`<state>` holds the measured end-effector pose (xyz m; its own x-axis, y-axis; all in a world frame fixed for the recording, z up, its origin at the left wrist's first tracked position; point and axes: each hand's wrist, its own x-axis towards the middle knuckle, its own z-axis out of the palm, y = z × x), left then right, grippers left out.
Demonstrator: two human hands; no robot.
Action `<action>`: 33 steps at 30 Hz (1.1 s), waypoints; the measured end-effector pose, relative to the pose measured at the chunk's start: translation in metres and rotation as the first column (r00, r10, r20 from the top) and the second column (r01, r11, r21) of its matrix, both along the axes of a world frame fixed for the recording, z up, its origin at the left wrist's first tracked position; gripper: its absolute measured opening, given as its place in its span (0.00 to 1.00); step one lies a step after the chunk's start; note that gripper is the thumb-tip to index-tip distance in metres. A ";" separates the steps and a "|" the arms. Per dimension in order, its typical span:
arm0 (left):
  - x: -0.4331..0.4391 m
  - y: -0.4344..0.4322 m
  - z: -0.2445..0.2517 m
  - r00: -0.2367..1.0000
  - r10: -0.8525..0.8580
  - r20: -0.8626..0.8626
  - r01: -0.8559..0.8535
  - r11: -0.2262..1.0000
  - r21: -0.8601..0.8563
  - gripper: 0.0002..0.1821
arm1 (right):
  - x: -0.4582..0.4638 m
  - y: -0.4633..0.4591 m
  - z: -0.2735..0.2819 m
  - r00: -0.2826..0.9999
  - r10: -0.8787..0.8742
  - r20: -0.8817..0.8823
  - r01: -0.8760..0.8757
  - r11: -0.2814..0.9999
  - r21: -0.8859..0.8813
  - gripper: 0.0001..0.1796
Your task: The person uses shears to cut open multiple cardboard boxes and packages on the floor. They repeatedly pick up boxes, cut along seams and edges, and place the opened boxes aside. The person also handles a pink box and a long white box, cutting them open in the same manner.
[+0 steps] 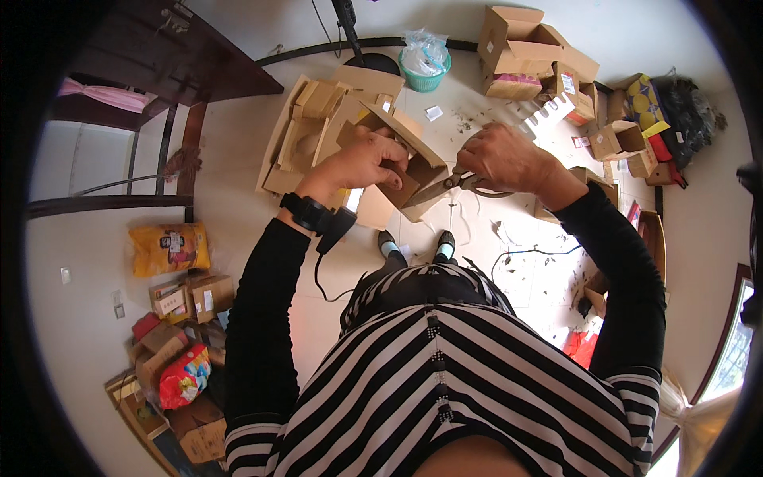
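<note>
A cardboard box with raised flaps is held up in front of me, my left hand gripping its near edge. In my right hand is a pair of scissors, its blades pointing left and reaching the box's lower right edge. Whether the blades are cutting into the cardboard cannot be told. A dark strap with a device and cable sits on my left wrist. Beneath and left of the held box lie flattened and folded cardboard pieces on the floor.
A green plastic basket with clear bags stands by the far wall. Open cartons are stacked at the back right. More boxes lie at the left. Dark scraps and a cable lie on the tiles.
</note>
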<state>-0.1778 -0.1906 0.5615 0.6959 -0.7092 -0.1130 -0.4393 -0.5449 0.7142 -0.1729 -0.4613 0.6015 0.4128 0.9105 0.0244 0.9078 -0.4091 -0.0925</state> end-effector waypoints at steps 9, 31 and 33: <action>-0.009 0.025 -0.011 0.967 0.234 0.097 -0.207 0.951 -0.230 0.10 | 0.002 -0.029 -0.036 0.903 -0.399 -0.158 0.421 0.895 0.149 0.17; -0.062 0.024 -0.045 0.956 0.256 -0.145 -0.294 0.858 -0.421 0.14 | -0.009 0.048 -0.116 0.820 -0.137 -0.555 0.387 0.849 0.361 0.36; -0.065 0.019 -0.044 0.939 0.334 -0.083 -0.338 0.853 -0.397 0.12 | -0.012 0.059 -0.117 0.809 -0.071 -0.583 0.341 0.866 0.367 0.35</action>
<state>-0.2433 -0.1713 0.5171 0.9003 -0.4183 0.1204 -0.2723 -0.3253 0.9056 -0.1848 -0.4020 0.4840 0.6557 0.7468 0.1109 0.5509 -0.3728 -0.7467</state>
